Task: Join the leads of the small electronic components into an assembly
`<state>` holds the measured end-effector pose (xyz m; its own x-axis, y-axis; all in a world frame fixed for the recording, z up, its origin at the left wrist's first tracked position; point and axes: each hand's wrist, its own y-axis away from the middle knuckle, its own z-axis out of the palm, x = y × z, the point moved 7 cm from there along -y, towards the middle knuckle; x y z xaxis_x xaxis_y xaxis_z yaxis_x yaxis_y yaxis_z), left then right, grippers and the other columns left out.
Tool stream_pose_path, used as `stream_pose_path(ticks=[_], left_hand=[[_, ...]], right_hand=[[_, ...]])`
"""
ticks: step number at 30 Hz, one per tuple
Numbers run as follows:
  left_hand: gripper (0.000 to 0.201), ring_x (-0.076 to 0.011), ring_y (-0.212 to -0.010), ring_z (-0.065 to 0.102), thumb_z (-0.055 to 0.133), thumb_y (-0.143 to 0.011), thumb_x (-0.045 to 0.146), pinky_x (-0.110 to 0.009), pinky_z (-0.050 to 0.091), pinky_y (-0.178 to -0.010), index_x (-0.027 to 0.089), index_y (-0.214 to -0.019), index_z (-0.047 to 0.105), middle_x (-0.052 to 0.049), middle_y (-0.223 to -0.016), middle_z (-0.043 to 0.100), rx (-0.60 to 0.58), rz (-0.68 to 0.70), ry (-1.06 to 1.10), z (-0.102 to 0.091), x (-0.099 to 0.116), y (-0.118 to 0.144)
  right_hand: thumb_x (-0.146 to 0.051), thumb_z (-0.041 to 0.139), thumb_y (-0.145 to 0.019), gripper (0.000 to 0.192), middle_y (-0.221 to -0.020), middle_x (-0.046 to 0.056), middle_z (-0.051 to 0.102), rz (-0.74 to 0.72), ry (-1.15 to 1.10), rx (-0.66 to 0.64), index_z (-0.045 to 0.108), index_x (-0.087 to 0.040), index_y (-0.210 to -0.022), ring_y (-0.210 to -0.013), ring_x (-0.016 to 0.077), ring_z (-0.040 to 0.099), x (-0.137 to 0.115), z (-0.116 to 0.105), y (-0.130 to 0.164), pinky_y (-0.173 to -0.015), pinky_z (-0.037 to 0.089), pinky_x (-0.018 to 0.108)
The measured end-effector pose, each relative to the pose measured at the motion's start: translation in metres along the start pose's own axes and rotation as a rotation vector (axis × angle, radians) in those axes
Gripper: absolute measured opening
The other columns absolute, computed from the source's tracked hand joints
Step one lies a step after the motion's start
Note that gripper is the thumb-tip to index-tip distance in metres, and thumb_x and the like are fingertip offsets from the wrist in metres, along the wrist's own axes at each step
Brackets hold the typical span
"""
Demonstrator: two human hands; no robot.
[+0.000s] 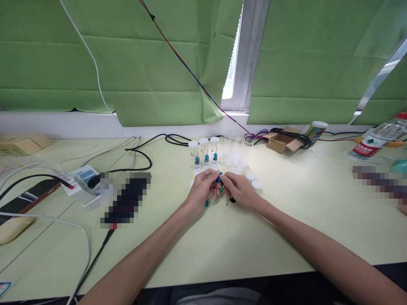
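Over the table's middle, my left hand [203, 186] pinches a small blue part [218, 179] with a thin wire sticking out to the left. My right hand [240, 188] is closed, its thumb and finger meeting at the same blue part; its exact shape is partly covered by the fingers. Just below them shows a small green piece [222, 187]. Another small blue piece [206, 203] lies under my left hand, and a dark round piece [232, 200] lies by my right. Behind, several white-capped clear tubes [204, 153] stand upright with blue wired parts inside.
Empty-looking clear tubes [237, 150] stand behind my hands, with white caps [256, 185] to the right. Farther back are an open cardboard box [280, 142], a can [316, 132] and a bottle [375, 140]. A power strip [82, 186] with cables and a blurred phone-like object [127, 199] lie left.
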<state>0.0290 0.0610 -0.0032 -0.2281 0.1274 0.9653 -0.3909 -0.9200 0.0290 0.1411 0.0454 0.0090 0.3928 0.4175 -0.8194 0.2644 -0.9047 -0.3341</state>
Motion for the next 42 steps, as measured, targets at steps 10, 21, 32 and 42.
stream_pose_path(ticks=[10,21,32,42], left_hand=[[0.028,-0.009,-0.051,0.051,0.065,-0.082,0.045,-0.02,0.039,-0.046,0.018,-0.075,0.058,0.001,-0.06,0.054,0.003,0.03,-0.037,0.0002,0.0013,-0.0005],[0.029,-0.01,-0.052,0.051,0.062,-0.084,0.045,-0.021,0.038,-0.047,0.018,-0.075,0.056,0.001,-0.059,0.053,-0.009,0.039,-0.096,0.0012,0.0025,0.0002],[0.029,-0.0096,-0.05,0.051,0.061,-0.085,0.045,-0.021,0.038,-0.046,0.018,-0.076,0.054,0.001,-0.058,0.053,-0.005,0.033,-0.09,0.0021,0.0001,-0.0011],[0.028,-0.0092,-0.05,0.05,0.062,-0.084,0.043,-0.021,0.038,-0.045,0.018,-0.074,0.054,0.002,-0.058,0.052,0.042,0.013,-0.057,-0.0009,-0.0023,-0.0007]], right_hand=[[-0.046,0.042,-0.098,0.035,-0.054,-0.005,0.052,-0.015,-0.023,-0.028,0.048,-0.021,-0.074,-0.047,0.0107,0.045,-0.0014,0.0027,0.0016,-0.052,0.039,0.025],[-0.046,0.034,-0.101,0.045,-0.053,-0.004,0.053,-0.04,0.036,-0.042,0.047,-0.02,-0.066,-0.048,0.0108,0.048,-0.0036,0.0024,0.001,-0.056,0.04,0.025],[-0.042,0.029,-0.103,0.048,-0.052,-0.003,0.055,-0.016,0.037,-0.047,0.051,-0.02,-0.066,-0.049,0.0115,0.051,0.0015,0.0045,0.0006,-0.06,0.041,0.025],[-0.041,0.039,-0.1,0.032,-0.052,-0.006,0.052,-0.005,0.012,-0.025,0.044,-0.022,-0.075,-0.047,0.0114,0.047,-0.001,0.0026,0.0013,-0.054,0.039,0.024]])
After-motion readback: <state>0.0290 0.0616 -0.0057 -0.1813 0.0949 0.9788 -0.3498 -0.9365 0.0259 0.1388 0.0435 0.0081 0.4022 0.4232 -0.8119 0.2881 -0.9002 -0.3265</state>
